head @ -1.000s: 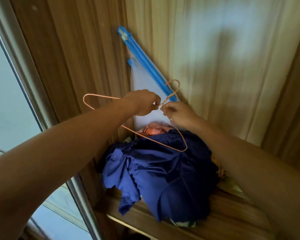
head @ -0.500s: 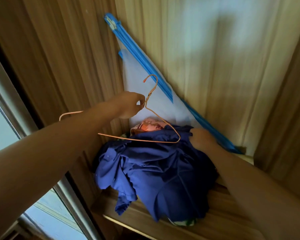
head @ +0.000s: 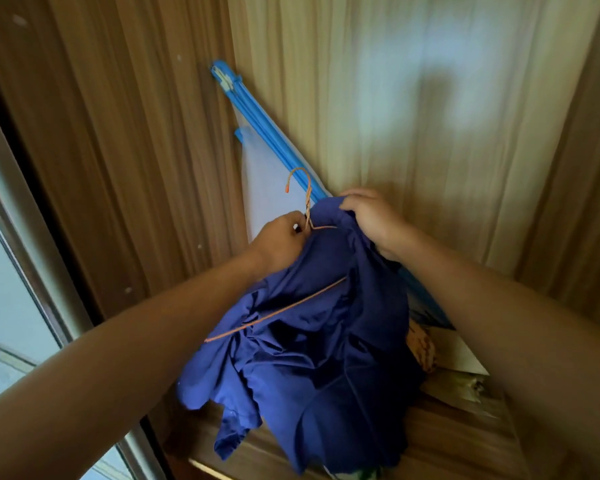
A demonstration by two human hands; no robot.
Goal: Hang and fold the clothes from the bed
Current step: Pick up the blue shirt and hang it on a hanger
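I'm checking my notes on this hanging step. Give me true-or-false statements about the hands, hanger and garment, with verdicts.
1. The left hand pinches the hanger at its neck. True.
2. The right hand grips the garment at its top edge. True.
3. The hanger is green plastic. False: it is orange wire.
4. The garment lies folded flat. False: it is bunched, draping over the shelf edge.
5. The hanger's hook sits on a rail. False: it points up, free.
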